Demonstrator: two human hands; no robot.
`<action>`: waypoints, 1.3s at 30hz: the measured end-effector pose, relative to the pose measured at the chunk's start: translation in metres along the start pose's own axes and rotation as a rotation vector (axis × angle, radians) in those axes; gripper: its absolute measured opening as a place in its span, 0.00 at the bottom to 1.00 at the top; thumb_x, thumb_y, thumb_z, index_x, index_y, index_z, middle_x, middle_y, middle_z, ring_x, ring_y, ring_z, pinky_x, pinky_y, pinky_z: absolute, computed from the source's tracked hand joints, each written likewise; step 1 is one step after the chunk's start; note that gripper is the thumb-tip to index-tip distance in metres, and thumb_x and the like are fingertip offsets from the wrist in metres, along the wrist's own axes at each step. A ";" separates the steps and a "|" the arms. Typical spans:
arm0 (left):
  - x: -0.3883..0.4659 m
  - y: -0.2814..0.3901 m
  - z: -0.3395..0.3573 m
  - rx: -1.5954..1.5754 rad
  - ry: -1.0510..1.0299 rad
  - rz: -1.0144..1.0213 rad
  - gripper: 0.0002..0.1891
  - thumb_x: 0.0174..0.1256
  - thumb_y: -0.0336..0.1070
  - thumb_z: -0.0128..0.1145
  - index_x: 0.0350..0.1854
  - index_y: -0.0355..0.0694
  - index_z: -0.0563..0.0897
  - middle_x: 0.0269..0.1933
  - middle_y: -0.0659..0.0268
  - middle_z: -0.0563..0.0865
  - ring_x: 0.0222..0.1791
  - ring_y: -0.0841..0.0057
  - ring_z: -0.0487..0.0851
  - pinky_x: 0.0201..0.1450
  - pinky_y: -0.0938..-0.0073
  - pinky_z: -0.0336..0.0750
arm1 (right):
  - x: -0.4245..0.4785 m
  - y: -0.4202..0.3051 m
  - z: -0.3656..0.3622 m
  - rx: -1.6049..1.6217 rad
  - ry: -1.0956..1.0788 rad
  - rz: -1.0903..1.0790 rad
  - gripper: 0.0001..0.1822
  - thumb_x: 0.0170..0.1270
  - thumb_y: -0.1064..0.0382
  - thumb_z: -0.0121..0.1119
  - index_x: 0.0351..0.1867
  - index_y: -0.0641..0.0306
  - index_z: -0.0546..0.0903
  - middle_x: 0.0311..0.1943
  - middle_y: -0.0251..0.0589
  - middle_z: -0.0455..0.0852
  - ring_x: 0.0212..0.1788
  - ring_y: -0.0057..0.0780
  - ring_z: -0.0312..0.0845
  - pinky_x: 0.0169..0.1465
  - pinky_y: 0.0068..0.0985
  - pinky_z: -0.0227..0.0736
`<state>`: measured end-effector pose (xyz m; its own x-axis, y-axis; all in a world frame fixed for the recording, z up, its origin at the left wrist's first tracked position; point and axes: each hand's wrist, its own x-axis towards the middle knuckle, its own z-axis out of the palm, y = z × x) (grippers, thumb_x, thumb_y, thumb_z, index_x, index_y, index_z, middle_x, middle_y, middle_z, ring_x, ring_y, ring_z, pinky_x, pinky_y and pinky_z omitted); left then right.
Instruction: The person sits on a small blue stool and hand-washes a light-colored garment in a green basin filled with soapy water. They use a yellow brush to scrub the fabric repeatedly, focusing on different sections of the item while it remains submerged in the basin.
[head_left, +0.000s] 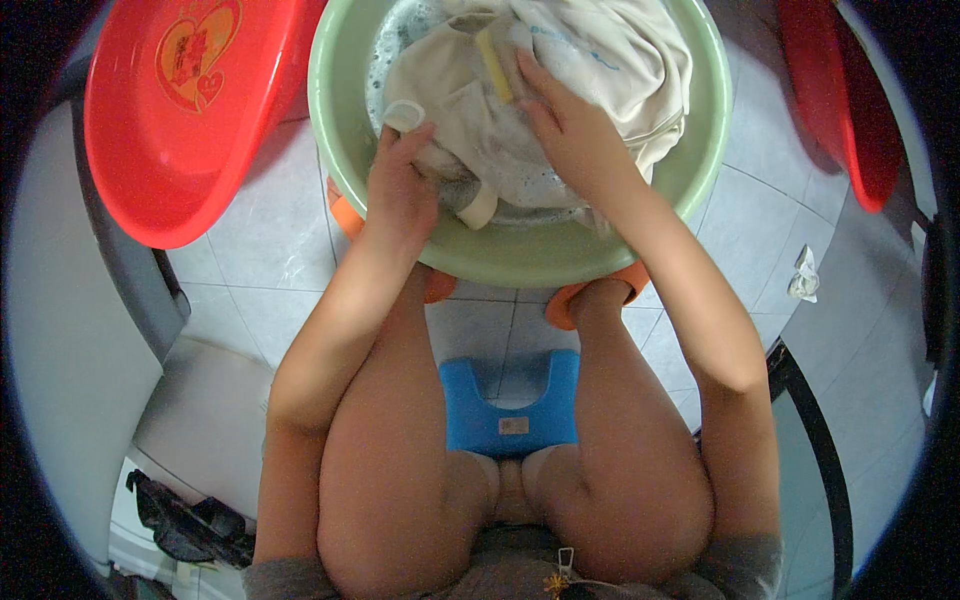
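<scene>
Pale wet cloth (637, 82), cream-coloured with faint blue lettering, lies bunched in a light green plastic basin (517, 262). Suds (390, 60) and water show around it. At the basin's near left side, my left hand (405, 180) pinches a part of the cloth, with a whitish loop (406, 114) standing up at the fingertips. My right hand (581, 131) rests over the middle of the cloth, its fingers around a small yellow-edged bar (495, 67). Blur leaves unclear whether that bar is soap or a brush.
A red plastic basin (202, 165) tilts at the left; another red basin (862, 112) stands at the right. A blue plastic stool (514, 427) is beneath me. Orange slippers (566, 304) flank the basin's near side. Crumpled white paper or wrapping (805, 276) lies on grey floor tiles (480, 322).
</scene>
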<state>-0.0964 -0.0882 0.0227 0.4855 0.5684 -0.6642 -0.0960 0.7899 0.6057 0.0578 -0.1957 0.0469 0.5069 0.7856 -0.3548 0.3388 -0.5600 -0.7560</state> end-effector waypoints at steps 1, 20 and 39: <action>-0.001 -0.002 -0.001 0.084 0.042 0.026 0.21 0.71 0.36 0.49 0.64 0.35 0.68 0.59 0.58 0.77 0.58 0.65 0.76 0.61 0.64 0.71 | -0.015 -0.003 0.000 0.023 -0.058 -0.007 0.26 0.70 0.58 0.48 0.70 0.42 0.63 0.49 0.57 0.82 0.48 0.56 0.79 0.52 0.37 0.73; -0.005 0.006 0.025 0.093 0.093 0.036 0.24 0.67 0.28 0.47 0.66 0.38 0.65 0.63 0.54 0.72 0.62 0.59 0.72 0.65 0.61 0.68 | -0.056 0.004 -0.003 -0.075 -0.272 0.100 0.26 0.70 0.59 0.49 0.70 0.44 0.64 0.51 0.59 0.80 0.51 0.57 0.77 0.54 0.37 0.72; -0.038 0.003 0.006 0.081 0.042 -0.290 0.17 0.72 0.40 0.49 0.59 0.41 0.69 0.53 0.65 0.77 0.56 0.75 0.74 0.61 0.70 0.67 | -0.068 0.012 0.000 0.136 -0.060 -0.107 0.26 0.71 0.57 0.47 0.69 0.49 0.63 0.50 0.59 0.80 0.47 0.59 0.78 0.51 0.45 0.72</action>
<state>-0.1098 -0.1093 0.0525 0.4462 0.3322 -0.8310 0.1119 0.9006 0.4200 0.0276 -0.2555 0.0619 0.4245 0.8552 -0.2974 0.2758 -0.4350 -0.8571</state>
